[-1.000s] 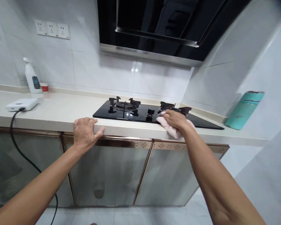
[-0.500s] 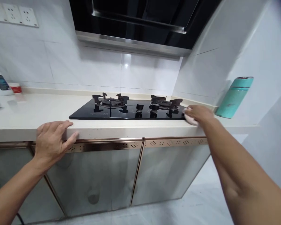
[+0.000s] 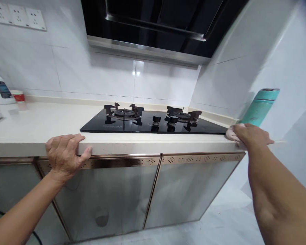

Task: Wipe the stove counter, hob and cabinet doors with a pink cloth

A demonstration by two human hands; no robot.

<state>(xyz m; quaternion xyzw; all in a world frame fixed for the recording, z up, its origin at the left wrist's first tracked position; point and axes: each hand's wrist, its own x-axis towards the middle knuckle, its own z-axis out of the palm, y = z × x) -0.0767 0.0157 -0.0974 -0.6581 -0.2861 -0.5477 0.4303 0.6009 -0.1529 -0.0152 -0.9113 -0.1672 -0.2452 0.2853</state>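
Observation:
My right hand point(image 3: 253, 135) presses a bunched whitish-pink cloth point(image 3: 234, 133) onto the counter at the right front corner of the black glass gas stove point(image 3: 142, 126). Part of the cloth is hidden under the fingers. Just behind that hand stands a turquoise flask point(image 3: 259, 108), its lower part covered. At the left, my left hand point(image 3: 66, 151) rests over the front edge of the white countertop point(image 3: 132, 147), thumb apart from the fingers and nothing held. It is a little left of the stove's front left corner.
A black range hood point(image 3: 153, 30) hangs over the stove. On the left counter stand a white bottle point(image 3: 1, 88) and a red-and-white tub point(image 3: 18, 96). Glass-fronted cabinets point(image 3: 112, 197) lie below the counter. A tiled wall closes off the right side.
My right hand has moved right with the cloth, from the stove's front edge to its right corner, now overlapping the flask. My left hand stays on the counter edge; the view has shifted slightly.

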